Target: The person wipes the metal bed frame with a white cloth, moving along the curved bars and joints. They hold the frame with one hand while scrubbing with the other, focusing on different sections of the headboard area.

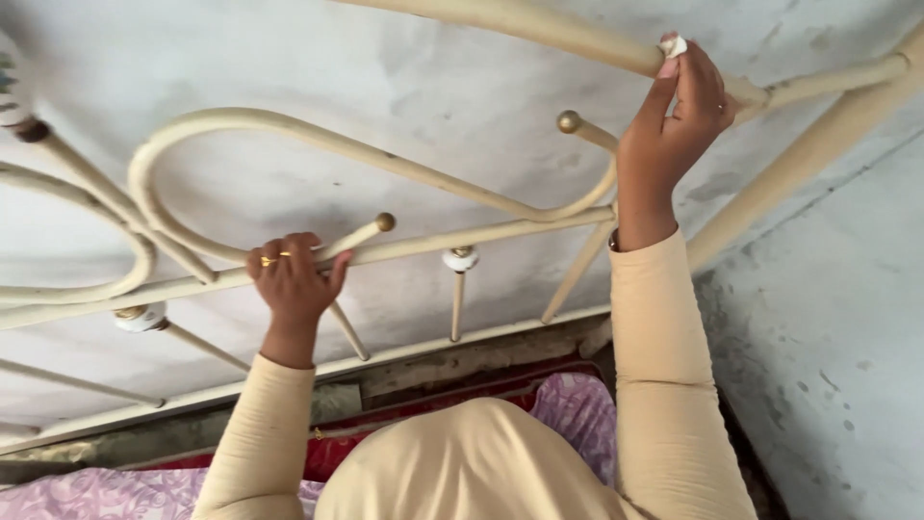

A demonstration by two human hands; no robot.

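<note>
A cream metal bed headboard (452, 197) with curved rails and brass knobs stands against a grey wall. My left hand (294, 279), with a gold ring, grips its horizontal crossbar near a brass-tipped rod. My right hand (679, 111) is raised to the top rail (539, 29) and presses a small white cloth (673, 44) against it. Both arms wear cream sleeves.
White ceramic fittings (460, 258) sit on the thin vertical spindles. A pink patterned bedsheet (577, 409) and a red mattress edge (327, 453) lie below. The stained grey wall (818, 327) turns a corner at the right, beside a diagonal frame post (808, 149).
</note>
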